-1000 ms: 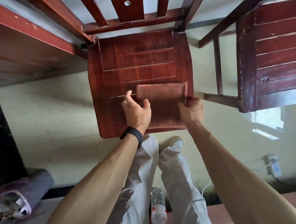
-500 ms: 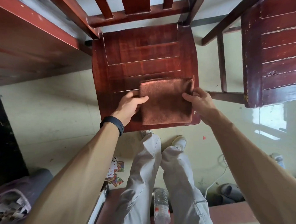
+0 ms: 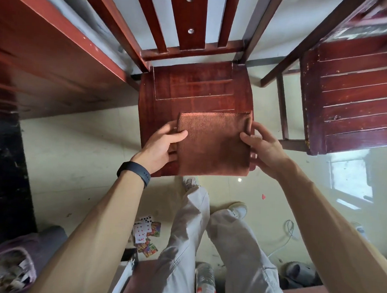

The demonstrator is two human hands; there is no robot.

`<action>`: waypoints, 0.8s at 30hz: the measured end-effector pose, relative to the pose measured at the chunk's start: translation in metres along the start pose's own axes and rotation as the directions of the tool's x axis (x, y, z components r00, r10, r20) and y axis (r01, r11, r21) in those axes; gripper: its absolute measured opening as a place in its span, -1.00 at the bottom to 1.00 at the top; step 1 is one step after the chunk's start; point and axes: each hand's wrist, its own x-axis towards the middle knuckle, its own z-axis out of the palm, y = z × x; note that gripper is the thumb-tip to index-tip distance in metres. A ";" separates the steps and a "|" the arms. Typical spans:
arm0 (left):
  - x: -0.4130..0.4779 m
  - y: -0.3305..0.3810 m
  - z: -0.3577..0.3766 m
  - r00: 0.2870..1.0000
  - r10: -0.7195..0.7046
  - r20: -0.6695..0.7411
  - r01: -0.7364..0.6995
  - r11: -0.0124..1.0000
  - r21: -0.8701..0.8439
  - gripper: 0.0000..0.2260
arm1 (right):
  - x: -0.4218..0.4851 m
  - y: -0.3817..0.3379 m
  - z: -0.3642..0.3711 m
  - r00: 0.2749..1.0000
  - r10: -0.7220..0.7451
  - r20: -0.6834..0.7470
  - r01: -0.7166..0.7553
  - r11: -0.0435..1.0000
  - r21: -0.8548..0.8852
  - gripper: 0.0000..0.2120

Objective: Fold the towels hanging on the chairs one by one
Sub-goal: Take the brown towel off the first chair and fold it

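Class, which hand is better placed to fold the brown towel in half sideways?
Left, probably: the left hand pinches the brown towel at its flat left edge, thumb on top; the right hand wraps the thicker right edge.

Head cam, steep look-down, close over chair seat (image 3: 191,88).

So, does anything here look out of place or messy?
Playing cards lie scattered on the floor, and the right-hand chair has chipped paint along its edge. The towel itself looks neatly folded.

We wore black band (image 3: 134,173) on left wrist; forearms bare; loose pale grey trousers (image 3: 182,246), creased at knees; white shoes (image 3: 238,210).
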 end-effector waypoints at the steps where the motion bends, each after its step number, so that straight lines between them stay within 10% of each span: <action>1: -0.014 0.009 0.005 1.000 0.014 0.014 -0.014 1.000 0.014 -0.71 | -0.013 -0.009 -0.002 1.000 -0.015 0.009 0.015 1.000 0.004 -0.66; 17: -0.264 0.184 0.239 0.927 0.250 0.281 -0.325 0.907 0.268 -0.74 | -0.356 -0.171 -0.103 0.887 -0.447 -0.119 0.462 0.869 0.178 -0.52; 24: -0.301 0.225 0.381 0.822 0.285 0.493 -0.488 0.799 0.352 -0.72 | -0.452 -0.185 -0.169 0.756 -0.490 -0.434 0.628 0.731 0.268 -0.47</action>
